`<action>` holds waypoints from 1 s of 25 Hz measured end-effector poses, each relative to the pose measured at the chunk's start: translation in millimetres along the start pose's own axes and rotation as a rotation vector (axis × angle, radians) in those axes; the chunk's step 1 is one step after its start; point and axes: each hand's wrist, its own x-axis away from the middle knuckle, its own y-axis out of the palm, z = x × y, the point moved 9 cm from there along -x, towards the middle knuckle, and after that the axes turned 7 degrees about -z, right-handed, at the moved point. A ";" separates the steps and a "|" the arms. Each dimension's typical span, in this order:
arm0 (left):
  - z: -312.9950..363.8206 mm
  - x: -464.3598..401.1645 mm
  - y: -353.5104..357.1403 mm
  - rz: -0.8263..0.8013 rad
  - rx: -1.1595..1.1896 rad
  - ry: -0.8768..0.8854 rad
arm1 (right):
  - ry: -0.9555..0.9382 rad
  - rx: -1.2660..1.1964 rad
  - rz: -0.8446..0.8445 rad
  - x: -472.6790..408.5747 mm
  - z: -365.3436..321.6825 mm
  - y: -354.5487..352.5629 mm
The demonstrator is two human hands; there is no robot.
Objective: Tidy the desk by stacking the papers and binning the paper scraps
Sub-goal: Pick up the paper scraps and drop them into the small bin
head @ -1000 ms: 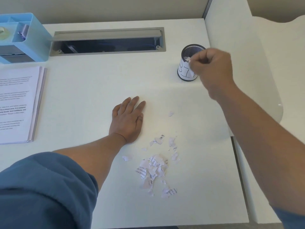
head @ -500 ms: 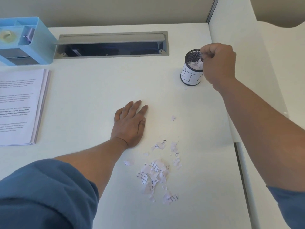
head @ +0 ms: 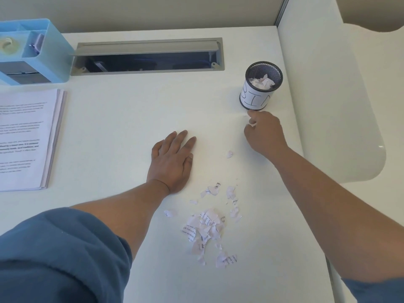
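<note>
Left hand [head: 172, 162] flat on worktop [head: 131, 119], fingers straight, holding nothing. Right hand [head: 263, 133] just in front of mesh bin [head: 261, 89], fingertips pinching a small scrap [head: 251, 124]. Scrap pile [head: 207, 224] near the front edge; paper stack [head: 28, 138] far left.

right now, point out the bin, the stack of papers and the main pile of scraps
bin [head: 254, 99]: head view, on its white paper label.
stack of papers [head: 24, 138]: head view, middle of the top printed sheet.
pile of scraps [head: 204, 226]: head view, centre of the densest cluster of scraps.
</note>
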 end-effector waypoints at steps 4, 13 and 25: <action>-0.4 0.4 0.5 0.001 0.006 0.000 | 0.008 0.185 -0.089 -12.9 2.6 14.3; -0.8 0.2 1.5 -0.001 -0.001 0.003 | -0.085 0.148 -0.078 4.5 2.6 29.3; -1.1 -0.3 1.9 -0.001 -0.003 0.000 | 0.074 -0.214 0.123 25.0 12.9 21.0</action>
